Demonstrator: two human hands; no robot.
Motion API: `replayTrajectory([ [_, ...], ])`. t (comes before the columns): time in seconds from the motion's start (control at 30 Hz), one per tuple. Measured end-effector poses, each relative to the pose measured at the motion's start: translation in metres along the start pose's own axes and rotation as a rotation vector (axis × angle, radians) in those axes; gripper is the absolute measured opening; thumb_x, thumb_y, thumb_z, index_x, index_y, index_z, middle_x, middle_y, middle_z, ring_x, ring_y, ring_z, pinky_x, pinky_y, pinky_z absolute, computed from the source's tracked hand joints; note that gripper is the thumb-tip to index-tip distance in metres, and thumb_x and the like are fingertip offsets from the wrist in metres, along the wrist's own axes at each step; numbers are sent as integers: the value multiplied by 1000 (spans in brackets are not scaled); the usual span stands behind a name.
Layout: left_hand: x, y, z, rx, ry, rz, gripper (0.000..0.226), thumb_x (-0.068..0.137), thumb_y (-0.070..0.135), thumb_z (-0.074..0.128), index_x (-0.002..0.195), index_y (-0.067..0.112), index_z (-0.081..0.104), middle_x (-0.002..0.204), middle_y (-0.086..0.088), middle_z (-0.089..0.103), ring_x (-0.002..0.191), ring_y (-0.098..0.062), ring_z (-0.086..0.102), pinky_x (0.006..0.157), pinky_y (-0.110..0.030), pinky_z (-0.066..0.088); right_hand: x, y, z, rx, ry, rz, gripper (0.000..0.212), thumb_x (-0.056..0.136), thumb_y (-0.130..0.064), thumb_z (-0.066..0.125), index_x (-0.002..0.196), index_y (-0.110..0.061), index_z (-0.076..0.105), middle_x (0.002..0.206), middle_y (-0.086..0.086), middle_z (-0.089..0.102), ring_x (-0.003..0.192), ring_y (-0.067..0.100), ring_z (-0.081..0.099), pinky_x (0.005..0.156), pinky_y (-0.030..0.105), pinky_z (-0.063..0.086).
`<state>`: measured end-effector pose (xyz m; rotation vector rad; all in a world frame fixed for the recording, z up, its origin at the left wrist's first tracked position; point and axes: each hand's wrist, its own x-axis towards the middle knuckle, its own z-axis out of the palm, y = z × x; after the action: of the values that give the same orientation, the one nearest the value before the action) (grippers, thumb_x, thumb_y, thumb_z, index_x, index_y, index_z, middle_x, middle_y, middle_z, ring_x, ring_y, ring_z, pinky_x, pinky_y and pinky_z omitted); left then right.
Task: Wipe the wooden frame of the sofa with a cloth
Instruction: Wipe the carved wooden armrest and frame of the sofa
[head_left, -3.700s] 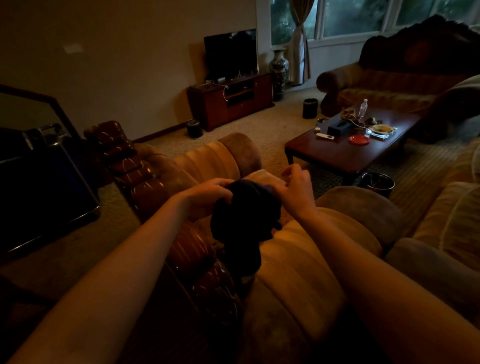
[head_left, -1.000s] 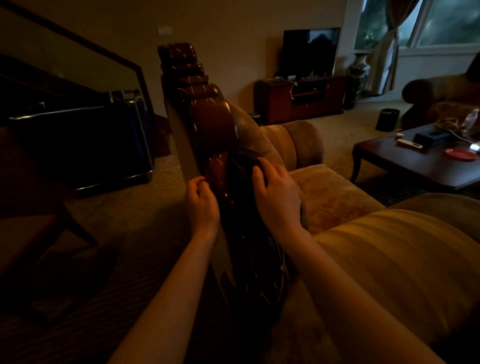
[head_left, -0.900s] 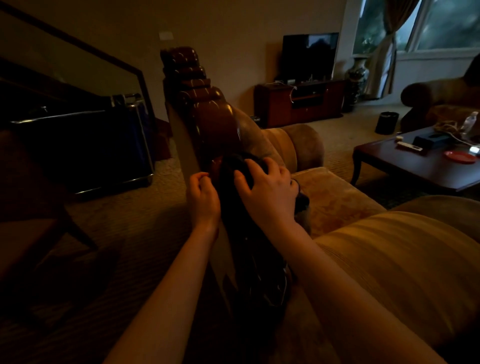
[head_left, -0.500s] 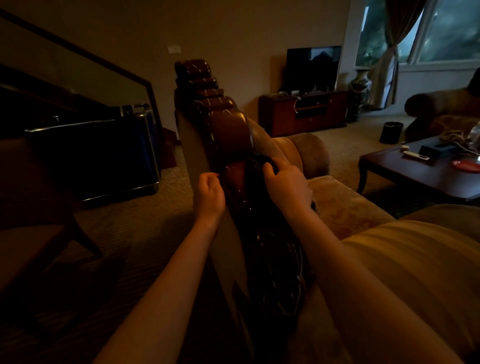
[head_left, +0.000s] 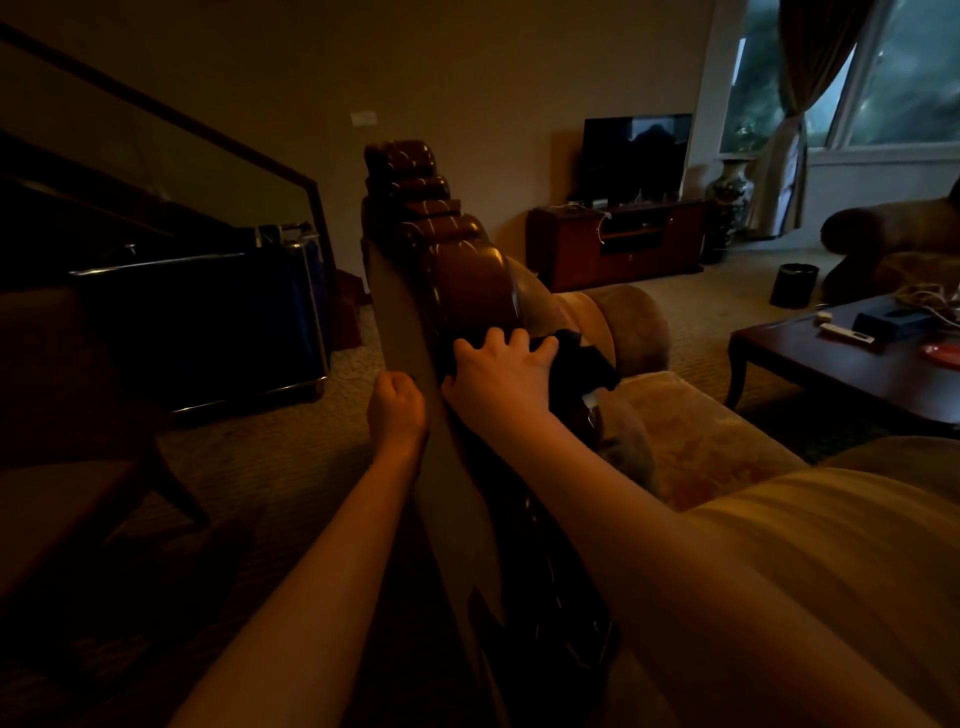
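Your cloth (head_left: 576, 364) is dark, nearly black in this dim light, bunched into soft folds with a ragged edge hanging off the seat side of the frame (head_left: 467, 280). The frame is glossy reddish-brown wood, carved into rounded scallops that step up along the top of the sofa (head_left: 727, 467) back, with thin highlights on its curves; nearer you it falls into shadow and its detail is hard to make out.

Your right hand (head_left: 498, 376) lies flat on top of the cloth, fingers spread and only slightly bent, pressing it down onto the frame. Most of the cloth sits under the palm and sticks out past the fingertips and to the right of the hand, toward the cushions. The tall carved crest rises just beyond your fingers.

Your left hand (head_left: 396, 410) is curled into a loose fist against the pale back panel (head_left: 410, 332) of the sofa, just left of the right hand and a little lower. It touches the panel's edge; you cannot tell whether it grips anything there. The cloth does not reach it.
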<state>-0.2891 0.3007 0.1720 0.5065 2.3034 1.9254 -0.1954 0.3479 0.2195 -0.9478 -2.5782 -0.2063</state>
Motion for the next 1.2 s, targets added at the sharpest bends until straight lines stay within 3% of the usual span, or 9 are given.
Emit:
replayTrajectory([
  [0.17,-12,-6,-14,-4,-6,-62,26,101,23,29,98,12,52,82,-5,52,85,-24,51,79,-38,43,-39,-2,6,-50,102,-130,37,83,-34,62,119,-28,57,137,10,41,129,36,33,105,61,17],
  [0.27,-22,-3,-19,-33,-48,-78,30,100,21,30,111,7,55,97,-11,57,94,-27,54,88,-41,45,-80,5,19,-46,277,-154,28,72,-36,74,99,-30,70,136,4,51,128,29,44,105,56,29],
  [0.37,-31,5,-20,-60,-94,-65,28,99,18,33,111,4,55,94,-10,57,95,-27,55,82,-39,44,-94,14,26,-3,400,-153,27,71,-37,74,96,-29,71,130,2,58,122,25,53,102,54,35],
  [0.5,-38,15,-17,-93,-122,-33,22,100,19,32,100,10,52,102,-14,58,94,-28,56,82,-42,46,-62,7,12,36,291,-106,24,80,-35,66,103,-28,68,131,5,54,126,32,44,107,56,24],
  [0.6,-35,19,-20,-86,-110,-7,23,100,19,32,100,10,53,87,-7,56,82,-22,54,75,-36,44,-26,-1,2,81,115,-74,31,87,-31,59,117,-30,58,133,7,46,130,35,32,107,60,13],
  [0.73,-37,22,-25,-67,-97,9,20,100,19,32,95,14,51,81,0,53,74,-15,51,74,-34,44,-10,-10,-1,-32,-8,-58,37,88,-30,58,124,-27,52,135,11,42,130,38,30,106,63,12],
  [0.97,-47,18,-26,-127,-66,-40,22,100,19,31,91,14,51,81,-3,53,75,-16,52,66,-29,42,-66,2,17,-39,191,-166,38,84,-28,64,121,-24,59,150,9,28,140,34,18,110,59,9],
  [1.1,-51,19,-23,-125,-72,-57,22,100,20,31,95,13,51,83,-2,53,79,-17,53,69,-31,43,-81,19,25,6,327,-190,41,73,-34,73,113,-27,64,141,7,46,133,31,38,109,57,21],
  [1.2,-51,24,-19,-115,-66,-31,22,100,20,32,88,17,51,83,-2,54,83,-20,54,72,-35,45,-55,20,17,114,275,-137,41,80,-44,64,119,-31,59,135,5,50,129,30,39,109,57,16],
])
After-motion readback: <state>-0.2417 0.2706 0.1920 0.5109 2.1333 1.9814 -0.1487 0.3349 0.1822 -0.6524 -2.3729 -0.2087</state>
